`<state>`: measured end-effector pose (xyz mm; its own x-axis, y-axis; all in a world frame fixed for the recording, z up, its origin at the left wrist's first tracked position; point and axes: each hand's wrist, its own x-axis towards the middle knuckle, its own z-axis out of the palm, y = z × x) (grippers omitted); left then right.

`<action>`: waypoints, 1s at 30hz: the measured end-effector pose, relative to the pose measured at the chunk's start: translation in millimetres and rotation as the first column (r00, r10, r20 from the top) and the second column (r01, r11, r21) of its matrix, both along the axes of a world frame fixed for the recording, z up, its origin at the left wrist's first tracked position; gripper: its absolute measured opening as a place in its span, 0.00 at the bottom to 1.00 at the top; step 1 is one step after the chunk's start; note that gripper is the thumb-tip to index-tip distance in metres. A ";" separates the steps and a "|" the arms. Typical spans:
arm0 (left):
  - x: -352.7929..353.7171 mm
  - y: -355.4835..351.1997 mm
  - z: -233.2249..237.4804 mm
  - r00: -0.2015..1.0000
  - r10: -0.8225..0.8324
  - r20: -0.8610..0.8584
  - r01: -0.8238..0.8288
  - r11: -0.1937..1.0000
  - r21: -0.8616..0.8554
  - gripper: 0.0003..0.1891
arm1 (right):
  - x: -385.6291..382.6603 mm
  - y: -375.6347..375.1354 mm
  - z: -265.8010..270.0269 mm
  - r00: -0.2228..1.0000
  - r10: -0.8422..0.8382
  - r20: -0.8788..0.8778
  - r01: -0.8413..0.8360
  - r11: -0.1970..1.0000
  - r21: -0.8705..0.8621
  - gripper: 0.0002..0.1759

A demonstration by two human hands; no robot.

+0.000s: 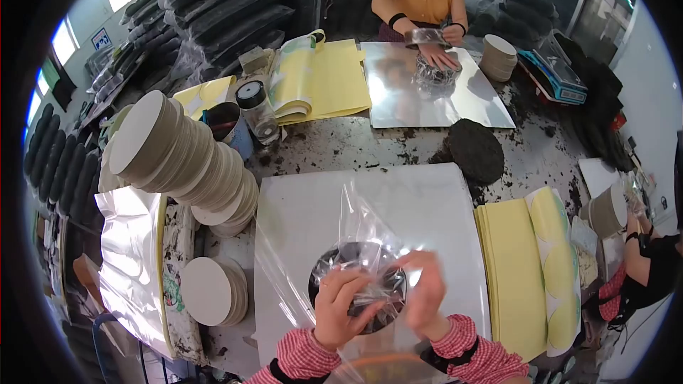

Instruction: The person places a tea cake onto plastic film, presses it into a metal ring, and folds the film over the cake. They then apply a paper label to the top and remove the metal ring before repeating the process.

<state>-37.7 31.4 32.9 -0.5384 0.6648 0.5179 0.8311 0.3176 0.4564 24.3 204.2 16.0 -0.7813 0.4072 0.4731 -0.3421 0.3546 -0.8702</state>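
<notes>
A dark round cake (321, 275) lies on the white board (299, 206) in front of me, wrapped loosely in clear plastic film (359, 217). The film rises in a crumpled peak behind the cake and trails off to the left. My left hand (340, 307) is on the near left of the cake, its fingers and thumb curled round a bunch of film. At the right edge of the cake is my right hand (427, 291), blurred by motion, with its fingertips close to the film.
Stacks of grey discs (206, 291) stand left. Yellow sticker sheets (512, 277) lie right. A bare dark cake (477, 151) and a jar (257, 114) sit beyond the board. Across the table, a co-worker (423, 0) presses a wrapped piece on a metal sheet (395, 110).
</notes>
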 end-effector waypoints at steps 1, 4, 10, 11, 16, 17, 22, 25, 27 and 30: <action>2.7 -0.3 -6.2 0.998 0.031 0.054 -0.032 0.999 0.026 0.44 | -11.9 4.5 4.5 0.971 -0.233 0.059 0.240 0.954 -0.181 0.21; 23.7 5.9 -13.4 0.909 0.128 0.397 -0.217 0.958 0.186 0.39 | -66.8 0.2 13.3 0.994 0.105 -0.002 -0.088 0.828 -0.553 0.24; 6.2 -8.0 -26.1 0.947 0.063 0.315 -0.127 0.974 0.186 0.23 | -20.5 25.2 -40.2 0.753 0.656 -0.054 -0.635 0.702 -0.322 0.25; 11.9 -6.4 -28.8 0.940 0.068 0.335 -0.136 0.973 0.185 0.23 | -35.5 18.0 -33.6 0.847 0.424 -0.322 -0.528 0.596 -0.604 0.16; 14.3 -4.4 -27.8 0.975 0.096 0.203 -0.094 0.995 -0.020 0.14 | -16.3 -38.9 17.8 0.968 0.241 0.075 -0.253 0.924 0.288 0.22; 12.3 -7.4 -26.3 0.975 0.045 0.219 -0.048 0.999 0.007 0.15 | -11.8 -42.6 14.4 0.979 0.203 0.032 -0.200 0.906 0.373 0.21; 14.1 -28.5 -15.2 0.695 0.309 0.649 -0.408 0.913 0.002 0.38 | -8.0 -39.7 5.5 0.977 0.214 0.008 -0.207 0.933 0.293 0.10; -0.9 -38.7 -38.8 0.501 0.062 0.863 -0.468 0.858 0.211 0.36 | -8.6 -43.8 5.8 0.972 0.203 0.121 -0.236 0.880 0.412 0.11; -2.9 -45.8 -33.4 0.554 0.024 0.832 -0.377 0.898 0.225 0.36 | -7.1 -45.3 2.3 0.977 0.183 0.105 -0.210 0.893 0.398 0.12; -0.6 -27.9 8.9 0.816 0.049 0.576 -0.082 0.996 0.032 0.38 | -3.4 -43.3 -5.2 0.970 0.210 0.124 -0.237 0.930 0.282 0.17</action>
<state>-38.3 3.5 41.7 -0.7900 0.5982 0.1342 0.3915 0.3237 0.8614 20.8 160.9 10.8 -0.8809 0.0717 0.4678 -0.3668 0.5213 -0.7706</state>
